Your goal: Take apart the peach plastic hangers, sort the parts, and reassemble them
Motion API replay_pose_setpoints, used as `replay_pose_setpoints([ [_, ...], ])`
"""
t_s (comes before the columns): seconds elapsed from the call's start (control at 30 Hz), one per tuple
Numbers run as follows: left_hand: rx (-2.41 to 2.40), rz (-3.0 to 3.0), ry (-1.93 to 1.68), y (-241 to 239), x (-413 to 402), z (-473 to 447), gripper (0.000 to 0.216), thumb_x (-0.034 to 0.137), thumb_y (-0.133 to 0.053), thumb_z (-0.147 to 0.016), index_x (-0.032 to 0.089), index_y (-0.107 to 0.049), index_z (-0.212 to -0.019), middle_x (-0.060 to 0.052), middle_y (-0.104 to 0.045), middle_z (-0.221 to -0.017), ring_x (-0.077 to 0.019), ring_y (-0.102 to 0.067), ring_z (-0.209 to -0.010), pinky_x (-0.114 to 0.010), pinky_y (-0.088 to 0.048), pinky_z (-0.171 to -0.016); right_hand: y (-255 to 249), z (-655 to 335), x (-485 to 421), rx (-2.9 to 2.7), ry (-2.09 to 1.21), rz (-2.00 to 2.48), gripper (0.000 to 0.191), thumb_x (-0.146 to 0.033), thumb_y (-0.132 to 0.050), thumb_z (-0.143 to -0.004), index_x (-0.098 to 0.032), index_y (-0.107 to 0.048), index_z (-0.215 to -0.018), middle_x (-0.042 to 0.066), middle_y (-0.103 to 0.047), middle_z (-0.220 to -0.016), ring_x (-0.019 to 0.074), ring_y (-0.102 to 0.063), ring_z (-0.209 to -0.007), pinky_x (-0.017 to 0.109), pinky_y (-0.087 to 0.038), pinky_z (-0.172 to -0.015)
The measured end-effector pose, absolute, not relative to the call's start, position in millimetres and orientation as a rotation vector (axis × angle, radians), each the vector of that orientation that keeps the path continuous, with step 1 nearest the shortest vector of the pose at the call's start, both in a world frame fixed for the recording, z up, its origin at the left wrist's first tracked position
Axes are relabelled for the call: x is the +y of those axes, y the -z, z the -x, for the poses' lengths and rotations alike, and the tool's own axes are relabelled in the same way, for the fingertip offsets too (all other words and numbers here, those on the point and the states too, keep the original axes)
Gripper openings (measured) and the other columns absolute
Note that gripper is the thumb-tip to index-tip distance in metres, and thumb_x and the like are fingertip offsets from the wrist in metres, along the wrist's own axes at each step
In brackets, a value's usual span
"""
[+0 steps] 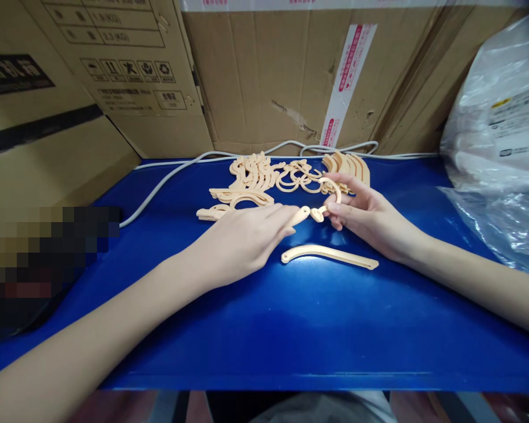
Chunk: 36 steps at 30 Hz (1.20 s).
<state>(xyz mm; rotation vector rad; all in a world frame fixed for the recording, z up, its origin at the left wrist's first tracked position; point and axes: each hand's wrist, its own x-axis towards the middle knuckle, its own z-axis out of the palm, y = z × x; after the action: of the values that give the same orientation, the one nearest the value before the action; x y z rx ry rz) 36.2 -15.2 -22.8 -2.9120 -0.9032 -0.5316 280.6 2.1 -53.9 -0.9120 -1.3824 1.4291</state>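
My right hand (357, 205) pinches a beige plastic hanger hook (338, 191) by its curved part, its round base pointing left. Close by, my left hand (251, 235) is closed around a beige hanger arm piece (300, 215), whose holed end sticks out past the fingers. The rest of that piece is hidden under the hand. A small gap shows between the hook's base and the end of the arm piece. In front of both hands lies a single curved hanger arm (330, 254) with a hole at its left end.
Behind the hands are stacked wavy hanger arms (251, 170), loose hooks (287, 179) and a fan of curved arms (355, 169). A white cable (158, 191) runs along the back of the blue table (291, 329). Cardboard boxes (264, 76) and clear plastic wrap (494, 129) border it.
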Motion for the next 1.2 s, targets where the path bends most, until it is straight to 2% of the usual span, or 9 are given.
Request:
replay_pose_setpoints([
  [0.33,-1.069,3.09,0.368,22.9,-17.6,-36.7,0.028,0.025,-0.034,-0.103,0.013,-0.059,-0.105,-0.007,-0.064,-0.093,-0.0222,-0.059,-0.086,-0.032,-0.043,-0.073,52.6,-279.8,2.9,-1.403,-1.454,0.9,0.053,-0.022,-0.076,-0.079,-0.024,-0.053,-0.126,-0.005,-0.06,-0.075,0.0089,-0.051,-0.065,0.024,-0.041,-0.061],
  [0.73,-1.066,3.136,0.331,26.2,-18.3,-37.5,0.029,0.026,-0.035,-0.103,0.014,-0.058,-0.117,-0.007,-0.068,-0.105,-0.0235,-0.062,-0.094,-0.035,-0.046,-0.077,54.3,-282.5,4.2,-1.514,-1.428,0.869,0.053,-0.021,-0.075,-0.08,-0.027,-0.05,-0.126,-0.006,-0.061,-0.072,0.0099,-0.052,-0.063,0.025,-0.043,-0.061],
  [1.0,-0.842,3.011,0.365,29.2,-16.6,-37.3,0.031,0.021,-0.034,-0.103,0.013,-0.058,-0.122,-0.01,-0.069,-0.113,-0.0234,-0.065,-0.097,-0.035,-0.049,-0.083,55.5,-283.0,3.7,-1.556,-1.431,0.852,0.053,-0.021,-0.075,-0.081,-0.027,-0.05,-0.126,-0.006,-0.06,-0.072,0.0099,-0.052,-0.062,0.025,-0.043,-0.06],
  [1.2,-0.797,3.017,0.4,30.0,-17.2,-36.4,0.034,0.024,-0.031,-0.105,0.014,-0.057,-0.124,-0.009,-0.069,-0.118,-0.0216,-0.065,-0.098,-0.036,-0.048,-0.088,53.0,-284.9,4.2,-1.586,-1.447,0.879,0.051,-0.027,-0.076,-0.081,-0.028,-0.051,-0.125,-0.006,-0.059,-0.071,0.0108,-0.052,-0.061,0.027,-0.042,-0.058],
])
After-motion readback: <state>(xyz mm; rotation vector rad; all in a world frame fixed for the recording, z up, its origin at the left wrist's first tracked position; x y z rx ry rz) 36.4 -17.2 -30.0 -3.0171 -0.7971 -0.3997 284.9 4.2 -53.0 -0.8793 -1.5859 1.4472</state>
